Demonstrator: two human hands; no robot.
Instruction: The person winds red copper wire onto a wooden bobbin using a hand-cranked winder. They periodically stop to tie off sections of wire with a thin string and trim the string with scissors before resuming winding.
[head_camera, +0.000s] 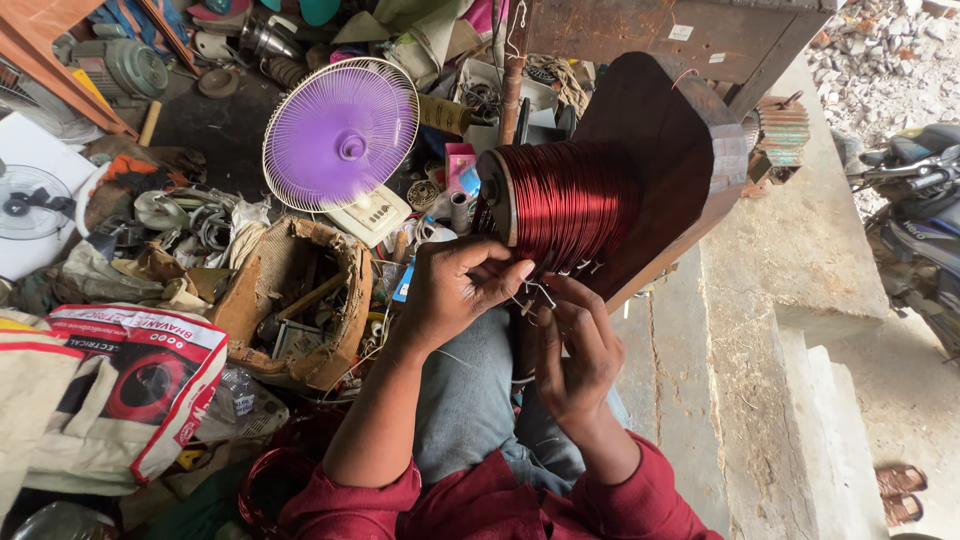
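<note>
Round purple table fan in white wire guard (340, 135) lying beside torn cardboard box of scrap (300, 300). Printed white-and-red sack (130, 390) at left. Grey motor (125, 68) top left. Dark motorcycle (915, 220) beyond grey concrete step (800, 250). Brown sandals (900, 493) below.

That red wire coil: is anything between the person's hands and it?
Nothing visible. The left hand and right hand are right at the lower edge of the red wire coil, fingers pinching thin wire ends that hang from it.

Two hands – left (455, 290), right (572, 350) – one wire spool (560, 205), two fans (340, 135) (30, 200)
</note>
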